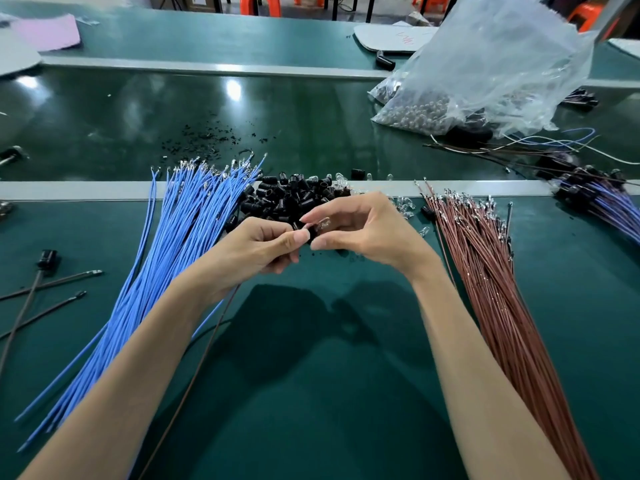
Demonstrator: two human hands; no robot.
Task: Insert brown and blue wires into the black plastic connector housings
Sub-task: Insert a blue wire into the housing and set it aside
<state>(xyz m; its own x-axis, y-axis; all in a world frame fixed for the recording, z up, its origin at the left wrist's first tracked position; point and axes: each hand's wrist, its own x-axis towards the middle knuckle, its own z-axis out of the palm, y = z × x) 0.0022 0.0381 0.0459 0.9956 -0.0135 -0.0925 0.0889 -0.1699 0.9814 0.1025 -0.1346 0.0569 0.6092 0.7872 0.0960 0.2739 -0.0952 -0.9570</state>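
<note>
table mat [311,393]: dark teal-green, plain; the far belt is glossier, with white light spots
divider strip [69,190]: pale grey
blue wires [180,244]: uniform mid blue, silver tips
brown wires [485,271]: reddish brown, silver tips
connector housings [287,197]: black, slight gloss
single wire [194,368], gripped by left hand [263,247]: dark brown
held bulb [323,223], pinched by right hand [360,226]: clear, glassy
finished bundle [599,202]: blue-violet and brown strands, black ends
plastic bag [485,57]: clear with whitish creases; contents silvery-grey and black
debris flecks [207,136]: black
sheet [48,31]: pink
stools [259,3]: orange
loose wires [45,285]: dark brown-grey
</note>
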